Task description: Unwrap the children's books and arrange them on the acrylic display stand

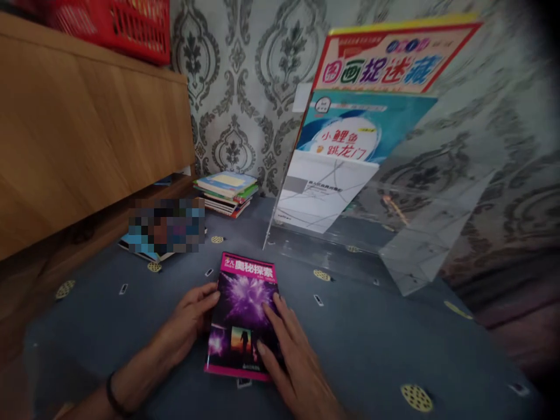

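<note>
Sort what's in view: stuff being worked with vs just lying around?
In use:
- Purple-and-pink book: left hand at its left edge, right hand over its right side
- Probably the clear rack, untouched, holding books

Apparently lying about:
- Book stack by the wall
- Partly pixelated book
- Red basket on the cabinet

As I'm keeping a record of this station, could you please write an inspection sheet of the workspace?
Surface: blue-grey tablecloth with small printed motifs.
Job's things: purple-covered Chinese book, between both hands.
Clutter: book stack by the wall; another book, partly pixelated, nearer.
Grippers: left hand at the purple-covered book's left edge; right hand with fingers on its cover.
Cables: nothing seen.
Surroundings: transparent stand holding books; wooden cabinet bearing red basket; damask wallpaper.
</note>
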The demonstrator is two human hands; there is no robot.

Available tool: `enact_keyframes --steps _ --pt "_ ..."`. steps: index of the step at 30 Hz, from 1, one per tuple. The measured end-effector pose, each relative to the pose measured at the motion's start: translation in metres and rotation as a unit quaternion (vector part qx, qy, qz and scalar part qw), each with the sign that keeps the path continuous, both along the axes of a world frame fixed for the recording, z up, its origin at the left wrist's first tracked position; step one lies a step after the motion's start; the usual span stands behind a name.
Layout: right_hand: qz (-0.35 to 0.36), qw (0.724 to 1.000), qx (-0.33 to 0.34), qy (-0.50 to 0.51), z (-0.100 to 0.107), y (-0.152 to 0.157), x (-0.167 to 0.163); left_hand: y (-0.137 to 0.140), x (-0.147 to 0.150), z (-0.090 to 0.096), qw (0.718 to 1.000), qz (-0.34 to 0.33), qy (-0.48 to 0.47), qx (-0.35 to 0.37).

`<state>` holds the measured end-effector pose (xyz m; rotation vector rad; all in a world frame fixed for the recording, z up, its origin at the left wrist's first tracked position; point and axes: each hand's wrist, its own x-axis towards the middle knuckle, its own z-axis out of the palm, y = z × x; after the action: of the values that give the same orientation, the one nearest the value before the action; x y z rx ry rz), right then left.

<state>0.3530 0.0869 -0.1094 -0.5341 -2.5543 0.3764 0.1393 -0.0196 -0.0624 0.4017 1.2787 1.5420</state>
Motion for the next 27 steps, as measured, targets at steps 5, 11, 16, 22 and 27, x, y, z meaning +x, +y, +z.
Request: enact_keyframes --steps 5,11,16,22,27 --pt "-0.03 0.994 -0.078 0.065 -0.009 0.014 -0.002 0.003 -0.005 0.009 0.998 -0.034 -0.014 0.042" --pt "0.07 0.917 -0.35 0.176 0.025 0.037 -0.015 0.007 -0.014 0.018 0.993 -0.085 0.033 0.077" --pt "0.075 0.911 -0.344 0.216 0.07 0.053 -0.016 0.029 -0.027 0.033 0.975 -0.08 0.177 0.109" --pt "0.033 0.949 -0.218 0.228 0.101 0.082 -0.016 0.07 -0.026 0.066 0.908 -0.054 0.359 0.211" --pt "0.006 0.953 -0.125 0.275 0.139 0.113 -0.014 0.11 -0.019 0.104 0.856 -0.009 0.436 0.277"
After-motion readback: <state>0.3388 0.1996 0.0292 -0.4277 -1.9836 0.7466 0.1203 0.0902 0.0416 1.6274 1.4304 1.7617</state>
